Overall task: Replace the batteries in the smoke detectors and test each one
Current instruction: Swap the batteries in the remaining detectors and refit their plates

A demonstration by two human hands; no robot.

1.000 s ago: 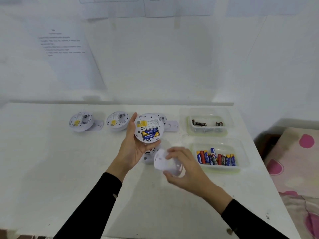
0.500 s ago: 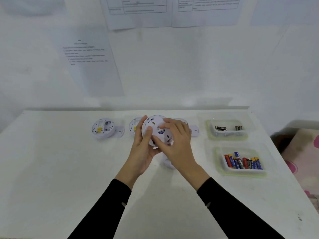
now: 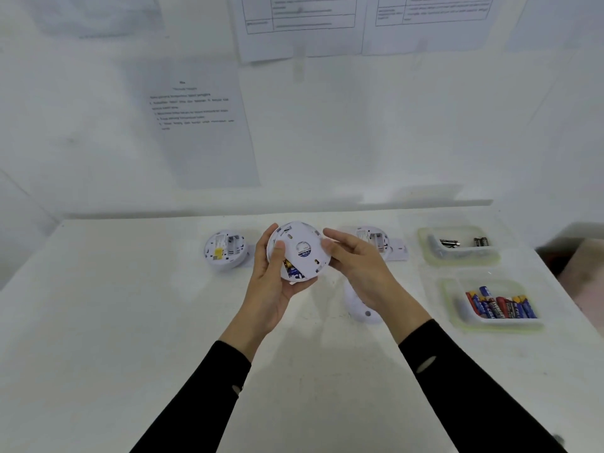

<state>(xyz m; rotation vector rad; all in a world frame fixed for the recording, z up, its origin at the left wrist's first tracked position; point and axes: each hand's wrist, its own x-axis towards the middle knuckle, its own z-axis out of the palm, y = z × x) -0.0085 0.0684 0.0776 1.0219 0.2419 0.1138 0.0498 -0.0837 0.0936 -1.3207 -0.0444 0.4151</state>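
My left hand (image 3: 273, 289) grips a round white smoke detector (image 3: 298, 251) above the table, thumb across its left face. A white mounting plate covers its back, slightly off-centre, so a blue battery (image 3: 295, 273) shows at the lower edge. My right hand (image 3: 362, 269) has its fingers fairly straight, and its thumb tip touches the plate's right rim. An open detector (image 3: 225, 250) lies on its front at the left. Another open one (image 3: 374, 239) lies behind my right hand. A third white detector (image 3: 363, 310) sits on the table below my right wrist.
A clear tub (image 3: 457, 256) at the back right holds a few dark used batteries. A nearer tub (image 3: 496, 322) holds several red and blue new batteries. The white table (image 3: 130, 322) ends at a wall hung with printed sheets. A loose mounting plate (image 3: 400, 251) lies by the back detector.
My right hand brought the plate onto the detector's back, pressed it there, and has now drawn back to the right rim. The camera tilted upward.
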